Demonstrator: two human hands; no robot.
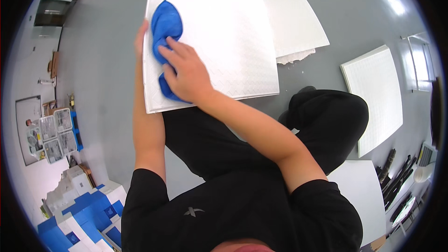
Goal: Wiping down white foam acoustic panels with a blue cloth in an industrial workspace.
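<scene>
A large white panel [219,42] with a faint embossed pattern is propped over my lap, its near edge above my legs. My left hand [141,39] grips the panel's left edge; part of that hand is hidden behind it. On the panel's left side lies a crumpled blue cloth [167,21]. My right hand [190,72] presses this cloth against the surface, its fingers bent over the fabric and somewhat apart. Some of the cloth shows beyond the fingers, and another fold sticks out below the hand.
More white panels [298,18] lie on the grey floor [105,65] beyond mine, one with a ragged edge. A stack of white panels [375,98] is at the right, and a white sheet [357,196] is near my right elbow. Blue-and-white boxes [88,214] fill the lower left.
</scene>
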